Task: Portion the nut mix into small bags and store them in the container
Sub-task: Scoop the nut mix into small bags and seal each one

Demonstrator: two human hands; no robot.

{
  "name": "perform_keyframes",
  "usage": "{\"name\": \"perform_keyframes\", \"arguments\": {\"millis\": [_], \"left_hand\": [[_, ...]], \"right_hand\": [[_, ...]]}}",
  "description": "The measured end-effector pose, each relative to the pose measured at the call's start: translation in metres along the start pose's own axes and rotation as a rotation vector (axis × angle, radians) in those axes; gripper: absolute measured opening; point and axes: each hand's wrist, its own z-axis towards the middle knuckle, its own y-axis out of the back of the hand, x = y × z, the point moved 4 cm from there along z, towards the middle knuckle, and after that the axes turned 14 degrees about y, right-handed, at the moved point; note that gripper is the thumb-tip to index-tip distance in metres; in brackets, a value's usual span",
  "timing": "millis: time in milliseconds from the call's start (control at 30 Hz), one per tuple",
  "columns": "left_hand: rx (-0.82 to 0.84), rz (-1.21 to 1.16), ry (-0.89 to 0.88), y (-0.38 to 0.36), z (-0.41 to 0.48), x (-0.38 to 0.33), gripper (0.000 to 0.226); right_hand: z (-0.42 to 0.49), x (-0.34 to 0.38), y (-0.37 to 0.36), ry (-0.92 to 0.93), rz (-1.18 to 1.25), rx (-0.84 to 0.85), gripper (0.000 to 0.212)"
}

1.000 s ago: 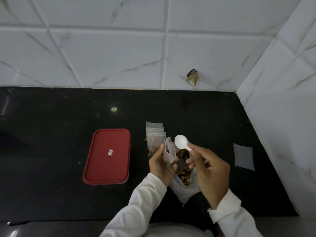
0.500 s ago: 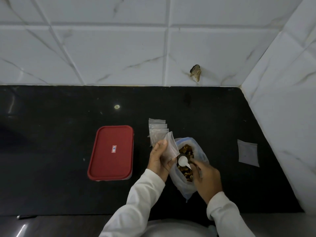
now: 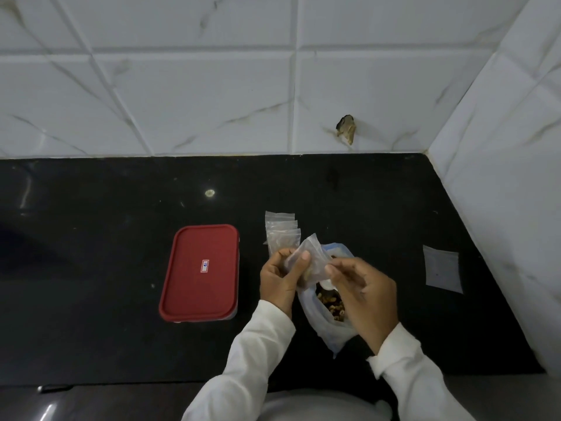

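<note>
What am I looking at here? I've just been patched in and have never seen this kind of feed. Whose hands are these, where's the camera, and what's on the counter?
There is no machine here. A person works with bare hands, and the single picture comes from a camera on their head, looking down at a black counter. The left hand grips a small clear bag. The right hand pinches its opposite edge, seemingly to open it. A white spoon peeks out under the right hand's fingers, above an open large bag of nut mix. On the counter lie a red-lidded container, shut, a stack of small bags, and a lone small bag off to the right.
</note>
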Motion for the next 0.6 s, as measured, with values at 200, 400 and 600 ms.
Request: {"name": "perform_keyframes", "arguments": {"millis": [200,400,600], "left_hand": [[0.090,0.271,-0.167,-0.002,-0.024,-0.031,0.026],[0.039,0.321,-0.160,0.000,-0.031,-0.032,0.014],[-0.031,0.385,-0.167,-0.001,-0.034,-0.033,0.010]], "right_hand": [[0.015,0.013,0.009,-0.121,0.231,0.026,0.015],[0.013,0.017,-0.003,-0.230,0.336,0.014,0.025],[0.010,0.018,-0.015,-0.222,0.288,-0.011,0.039]]}}
